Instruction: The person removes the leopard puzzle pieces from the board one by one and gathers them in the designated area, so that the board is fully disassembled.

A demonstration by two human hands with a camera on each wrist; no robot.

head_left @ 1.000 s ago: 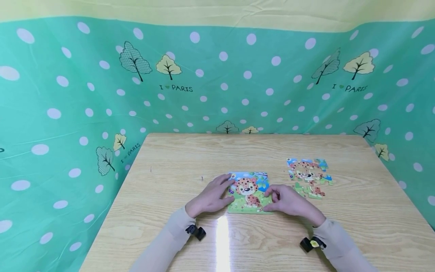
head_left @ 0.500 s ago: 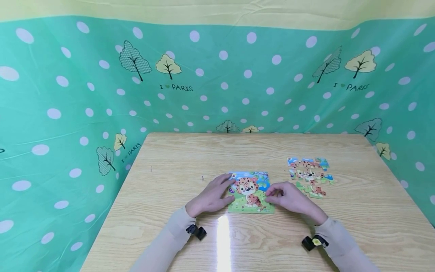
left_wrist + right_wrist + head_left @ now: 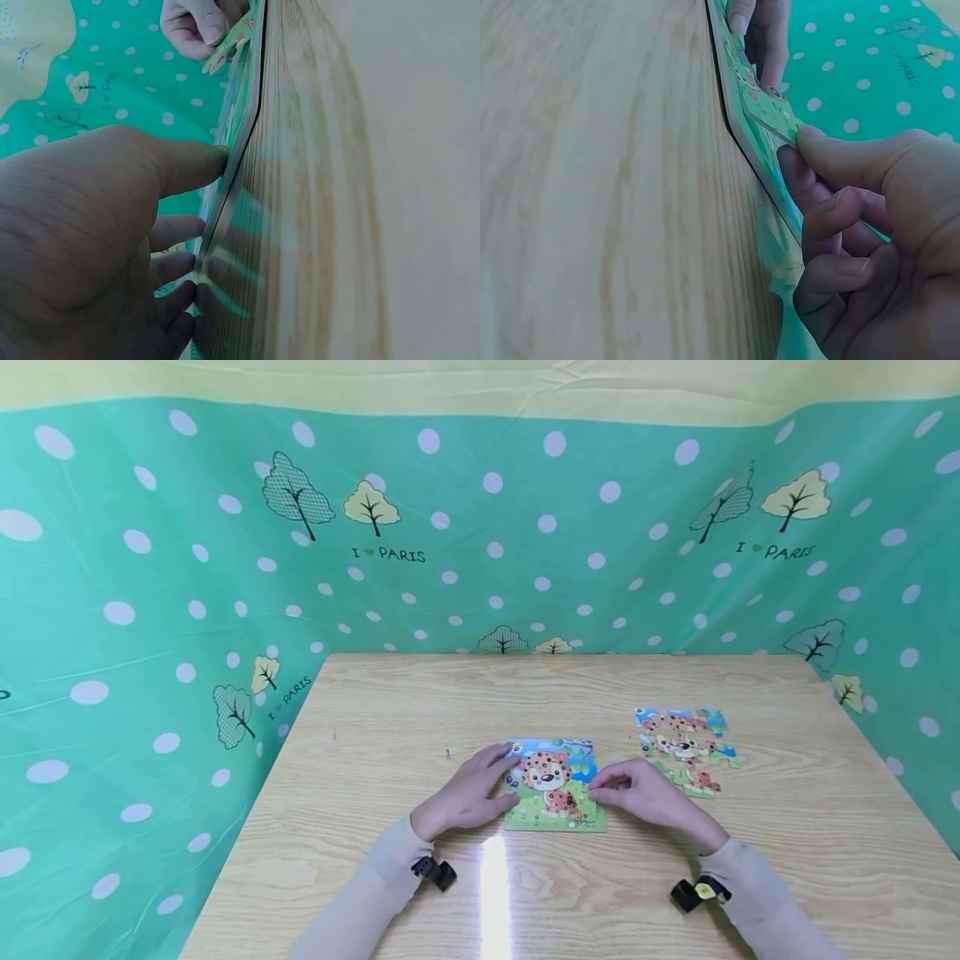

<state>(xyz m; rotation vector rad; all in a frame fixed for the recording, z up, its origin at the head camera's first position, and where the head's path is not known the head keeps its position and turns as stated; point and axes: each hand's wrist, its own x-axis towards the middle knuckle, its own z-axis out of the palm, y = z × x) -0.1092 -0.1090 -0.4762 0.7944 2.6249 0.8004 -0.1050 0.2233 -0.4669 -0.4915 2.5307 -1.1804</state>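
Note:
A leopard jigsaw puzzle in a flat board [image 3: 555, 827] lies near the middle of the table. My left hand [image 3: 472, 789] rests along the board's left side. In the left wrist view its thumb [image 3: 195, 166] touches the near edge, with the other fingers loosely extended along the side. At the right side, my right hand [image 3: 648, 795] pinches a green puzzle piece [image 3: 774, 116] between thumb and forefinger. That piece is tilted up from the board at this edge; whether it is joined to other pieces cannot be told. The right hand's remaining fingers are curled.
Several puzzle pieces [image 3: 678, 745], partly arranged into a second leopard picture, lie to the right and farther back. A small dark speck [image 3: 447, 753] is on the wooden table [image 3: 360, 827] left of the board. Green dotted cloth [image 3: 495, 527] hangs behind and along the sides.
My right hand has shifted slightly right and away from me. Its thumb and forefinger, spread apart along the board's right side earlier, have come together in a pinch. The left hand stays in place.

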